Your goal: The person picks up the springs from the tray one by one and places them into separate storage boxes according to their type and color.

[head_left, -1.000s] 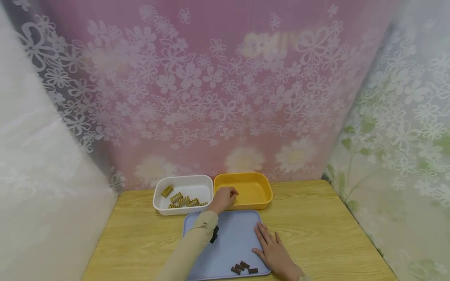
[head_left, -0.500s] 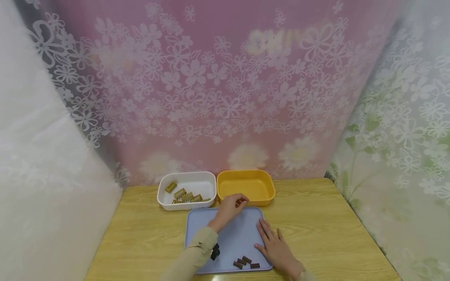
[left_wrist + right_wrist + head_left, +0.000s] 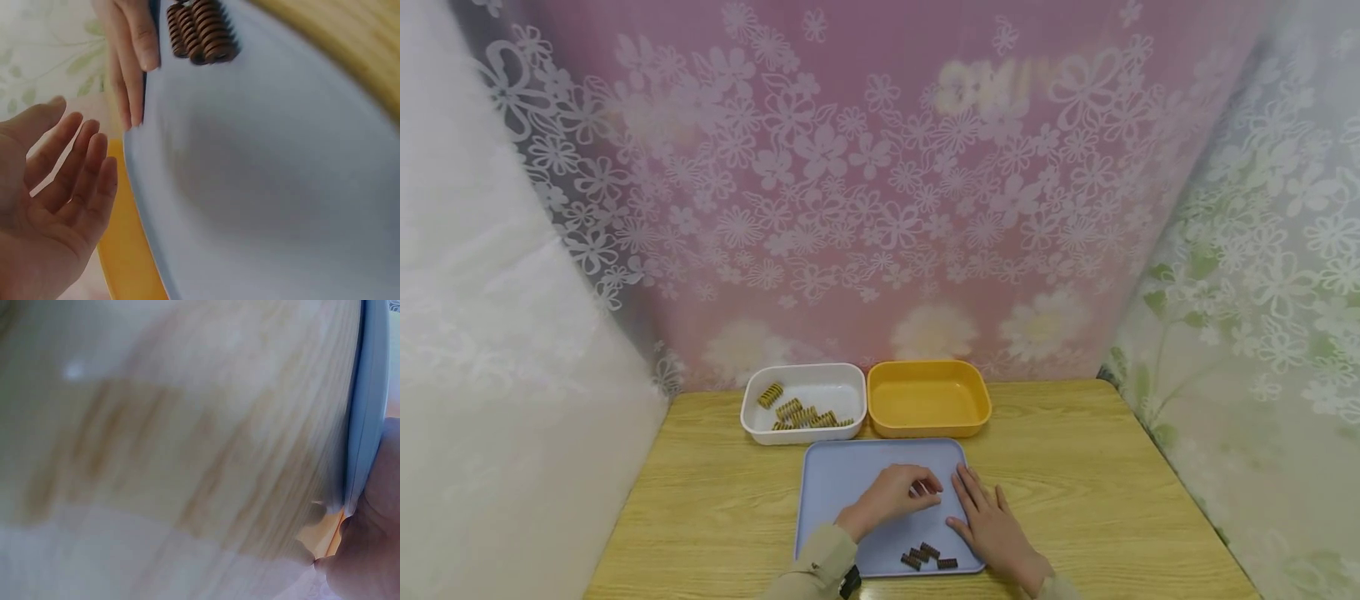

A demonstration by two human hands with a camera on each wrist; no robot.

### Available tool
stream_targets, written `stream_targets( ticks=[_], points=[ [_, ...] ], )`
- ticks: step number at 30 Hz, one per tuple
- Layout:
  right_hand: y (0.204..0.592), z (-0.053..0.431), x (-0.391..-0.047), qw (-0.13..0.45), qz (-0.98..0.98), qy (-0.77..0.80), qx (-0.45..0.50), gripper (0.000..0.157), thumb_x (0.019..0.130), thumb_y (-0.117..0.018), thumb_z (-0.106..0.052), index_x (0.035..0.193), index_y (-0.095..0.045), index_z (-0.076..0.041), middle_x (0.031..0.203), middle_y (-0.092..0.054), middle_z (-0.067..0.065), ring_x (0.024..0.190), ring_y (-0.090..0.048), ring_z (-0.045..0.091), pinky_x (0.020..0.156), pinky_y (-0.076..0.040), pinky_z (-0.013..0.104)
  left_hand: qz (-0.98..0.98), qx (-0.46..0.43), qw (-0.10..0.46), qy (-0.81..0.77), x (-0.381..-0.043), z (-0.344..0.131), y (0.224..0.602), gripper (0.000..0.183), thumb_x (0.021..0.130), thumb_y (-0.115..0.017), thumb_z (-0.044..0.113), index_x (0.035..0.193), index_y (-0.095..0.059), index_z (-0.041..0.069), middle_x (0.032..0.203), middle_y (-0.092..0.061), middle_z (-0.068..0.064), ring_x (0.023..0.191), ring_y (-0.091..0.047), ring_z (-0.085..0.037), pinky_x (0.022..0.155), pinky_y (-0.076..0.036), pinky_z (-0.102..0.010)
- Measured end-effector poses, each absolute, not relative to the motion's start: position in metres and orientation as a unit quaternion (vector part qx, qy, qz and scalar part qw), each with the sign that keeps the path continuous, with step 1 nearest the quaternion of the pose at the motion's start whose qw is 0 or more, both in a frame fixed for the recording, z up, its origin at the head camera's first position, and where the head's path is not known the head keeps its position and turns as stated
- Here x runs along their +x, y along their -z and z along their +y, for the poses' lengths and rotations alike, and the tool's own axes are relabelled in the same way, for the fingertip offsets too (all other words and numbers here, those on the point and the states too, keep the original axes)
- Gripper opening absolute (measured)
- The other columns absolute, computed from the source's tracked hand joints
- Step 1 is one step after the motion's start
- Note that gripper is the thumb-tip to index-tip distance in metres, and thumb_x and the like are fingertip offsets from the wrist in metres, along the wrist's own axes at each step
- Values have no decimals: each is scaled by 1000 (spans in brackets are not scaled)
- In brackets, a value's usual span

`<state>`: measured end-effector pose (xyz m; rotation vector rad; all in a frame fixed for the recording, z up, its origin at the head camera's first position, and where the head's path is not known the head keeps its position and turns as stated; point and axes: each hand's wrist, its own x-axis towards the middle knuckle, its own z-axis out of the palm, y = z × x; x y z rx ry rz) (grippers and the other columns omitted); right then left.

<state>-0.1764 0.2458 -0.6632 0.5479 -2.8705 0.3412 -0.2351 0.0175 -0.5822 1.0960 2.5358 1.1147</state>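
My left hand (image 3: 895,493) hovers over the blue tray (image 3: 842,467) with relaxed, slightly bent fingers and nothing between them; the left wrist view shows its palm (image 3: 50,244) bare. Flat on the tray's right edge rests my right hand (image 3: 996,533), fingers straight. Several dark brown coil springs (image 3: 919,553) lie near the tray's front right corner, and the left wrist view shows some of these springs (image 3: 203,31) side by side. In the right wrist view only part of the right hand (image 3: 369,544) appears, beside the tray rim (image 3: 369,412).
Behind the tray stands a white bin (image 3: 842,375) with several yellow springs (image 3: 805,415) inside. A yellow bin (image 3: 928,432) stands against its right side. All rest on a wood-grain table (image 3: 715,492) with floral curtains (image 3: 880,208) around it.
My left hand has drawn back from the yellow bin's front left edge to above the tray, its fingers loosening. The right hand stays on the tray's edge.
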Motion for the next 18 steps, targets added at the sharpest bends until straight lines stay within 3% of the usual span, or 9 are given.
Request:
stream_targets(
  ticks=[10,18],
  points=[
    [660,244,-174,117,-964,-136,196,70,102,-51,-52,152,-44,-3,162,-33,13,152,-25,26,103,-34,74,842,397,132,-341,-208,0,596,22,89,-80,26,107,-76,14,99,-74,8,81,-65,1,70,-49,-10],
    [655,242,-171,133,-961,-136,200,69,99,-59,-46,149,-46,0,159,-38,16,147,-35,33,102,-35,73,848,383,170,-326,-192,-12,602,30,81,-87,26,107,-76,17,93,-69,14,78,-58,6,71,-49,-12]
  ],
)
